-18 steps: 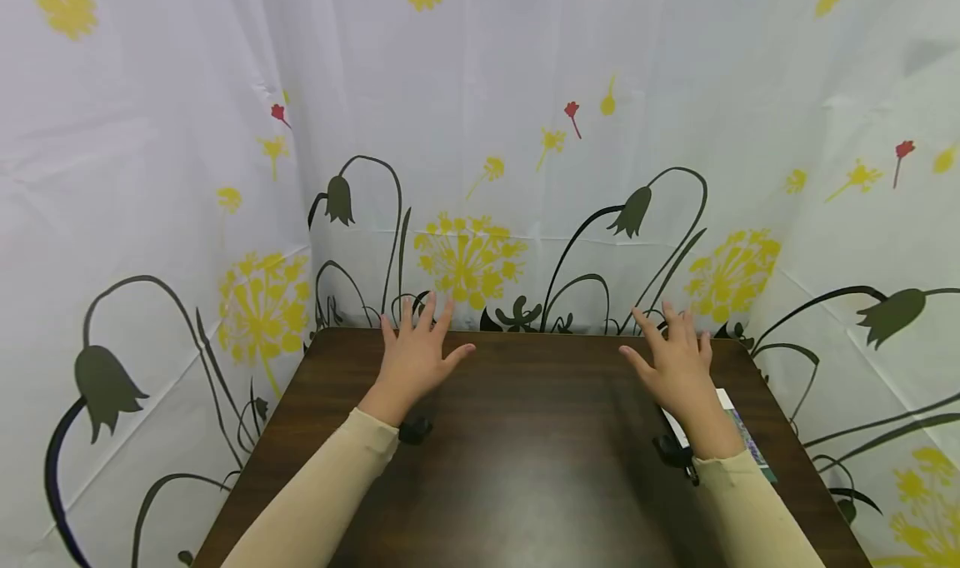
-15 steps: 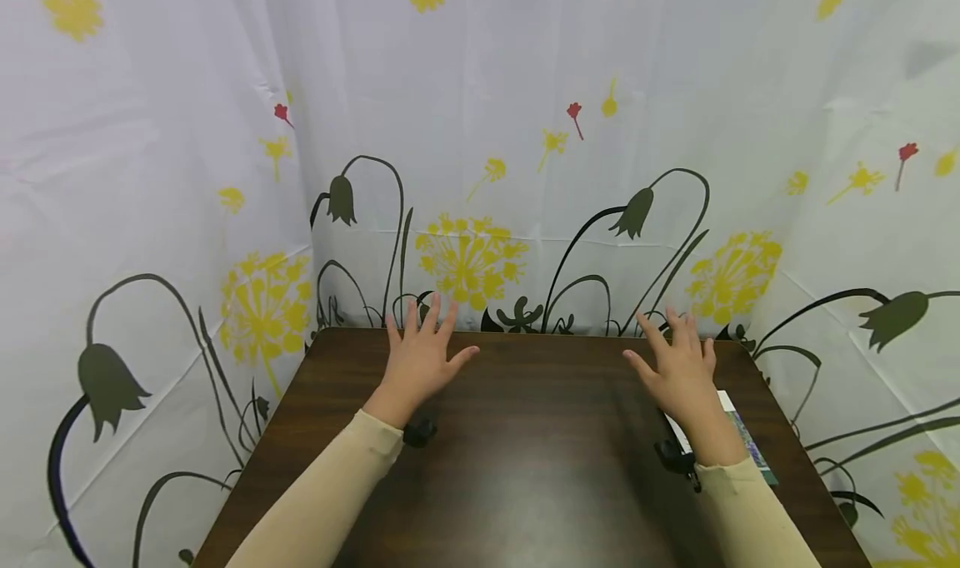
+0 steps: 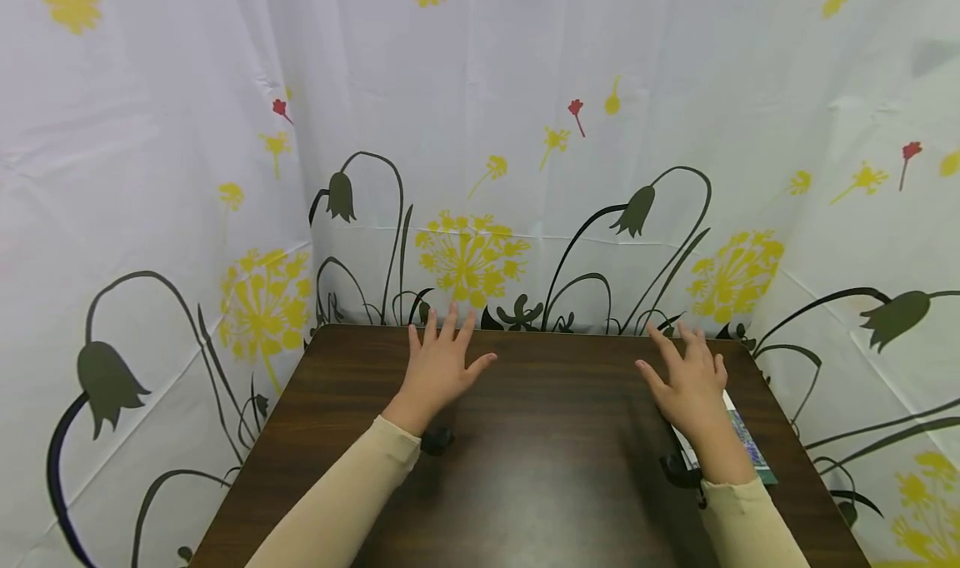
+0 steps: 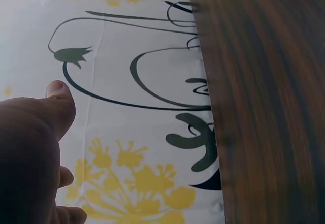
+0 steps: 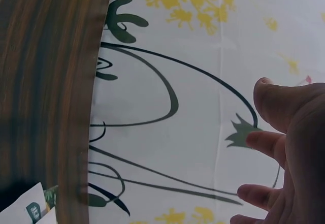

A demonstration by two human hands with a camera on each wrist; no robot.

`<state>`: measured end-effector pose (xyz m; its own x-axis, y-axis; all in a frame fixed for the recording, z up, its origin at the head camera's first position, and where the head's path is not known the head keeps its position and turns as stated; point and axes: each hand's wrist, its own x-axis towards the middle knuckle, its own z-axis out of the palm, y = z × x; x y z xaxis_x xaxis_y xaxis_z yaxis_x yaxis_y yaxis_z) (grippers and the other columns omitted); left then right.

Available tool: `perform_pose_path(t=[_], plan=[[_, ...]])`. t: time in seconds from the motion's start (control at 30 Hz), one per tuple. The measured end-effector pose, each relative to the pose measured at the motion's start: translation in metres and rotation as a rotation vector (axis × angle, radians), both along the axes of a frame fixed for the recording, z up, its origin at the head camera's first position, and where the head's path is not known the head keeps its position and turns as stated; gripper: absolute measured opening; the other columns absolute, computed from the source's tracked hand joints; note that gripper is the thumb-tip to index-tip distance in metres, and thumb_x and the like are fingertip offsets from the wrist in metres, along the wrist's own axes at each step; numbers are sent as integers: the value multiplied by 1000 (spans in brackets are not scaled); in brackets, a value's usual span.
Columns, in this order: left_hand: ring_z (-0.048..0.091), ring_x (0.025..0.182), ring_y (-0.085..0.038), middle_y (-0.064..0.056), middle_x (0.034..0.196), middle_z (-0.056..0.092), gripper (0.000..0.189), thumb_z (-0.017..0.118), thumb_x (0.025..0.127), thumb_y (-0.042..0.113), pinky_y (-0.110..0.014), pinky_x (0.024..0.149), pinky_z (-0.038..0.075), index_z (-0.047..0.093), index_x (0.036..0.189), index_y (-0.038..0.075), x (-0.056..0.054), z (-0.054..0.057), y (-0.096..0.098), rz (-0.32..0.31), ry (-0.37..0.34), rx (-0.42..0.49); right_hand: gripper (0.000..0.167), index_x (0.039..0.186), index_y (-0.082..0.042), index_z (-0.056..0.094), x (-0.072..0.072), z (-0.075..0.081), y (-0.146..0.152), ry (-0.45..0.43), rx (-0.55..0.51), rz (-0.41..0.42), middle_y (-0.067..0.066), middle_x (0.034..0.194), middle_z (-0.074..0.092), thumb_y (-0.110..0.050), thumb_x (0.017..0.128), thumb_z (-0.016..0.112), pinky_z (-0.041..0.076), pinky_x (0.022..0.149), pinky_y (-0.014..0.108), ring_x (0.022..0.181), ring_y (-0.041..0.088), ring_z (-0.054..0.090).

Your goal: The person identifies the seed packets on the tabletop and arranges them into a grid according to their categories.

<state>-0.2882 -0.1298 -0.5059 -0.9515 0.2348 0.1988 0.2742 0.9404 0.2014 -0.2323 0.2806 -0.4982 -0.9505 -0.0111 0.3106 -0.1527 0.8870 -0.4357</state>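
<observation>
Above the left half of the dark wooden table (image 3: 540, 435), my left hand (image 3: 437, 372) hovers with its fingers spread and nothing in it. My right hand (image 3: 692, 389) hangs over the right side, its fingers apart and slightly bent, also holding nothing. Below the right hand and wrist lies a flat white item with a green and purple printed edge (image 3: 750, 447), partly hidden by that arm. A corner of this white printed item (image 5: 23, 206) shows at the lower left of the right wrist view; its kind is unclear.
A white curtain (image 3: 480, 77) with printed yellow, red and dark green flowers surrounds the table's back and sides. It hangs just beyond the table's far edge (image 3: 555, 333). Dark wrist-worn devices, such as the one at the left wrist (image 3: 437, 441), sit under both wrists.
Both hands have shifted to the right and slightly toward the body, the left one more. Their fingers stay spread. The white printed item has not moved on the table.
</observation>
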Motion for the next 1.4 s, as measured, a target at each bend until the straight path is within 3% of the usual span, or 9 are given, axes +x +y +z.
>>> perform_pose_path(t=[0.2,0.47,0.7,1.17,1.4], plan=[[11,168,-52,-13,185,13,94,46,103,80,-80,129,11,18,177,30,1,-6,8,-7,2,25,66,167,-20,45,10,-6,9,-7,-39,-27,34,175,23,-43,109,66,8,119,89,163,62,12],[11,168,-53,-14,185,13,96,40,101,86,-78,129,15,17,177,32,-2,-10,14,-8,-14,15,67,169,-21,43,14,-20,25,-29,-57,-56,32,177,22,-49,111,61,7,119,89,164,61,10],[16,165,-58,-20,182,22,93,47,103,80,-80,128,18,24,176,27,1,-10,24,-23,-7,43,65,166,-17,46,22,-26,32,-30,-54,-81,34,173,27,-47,110,63,11,117,89,161,64,16],[21,164,-58,-21,181,22,94,45,103,81,-74,130,25,22,176,27,9,-27,42,-57,-42,48,66,167,-15,43,38,-48,52,-113,-80,-159,38,172,25,-42,110,64,11,116,90,157,67,18],[22,164,-57,-21,180,25,94,44,102,82,-71,131,25,23,176,27,7,-25,55,-67,-57,63,67,166,-11,44,40,-50,65,-102,-94,-201,40,169,27,-40,109,65,15,113,89,152,68,25]])
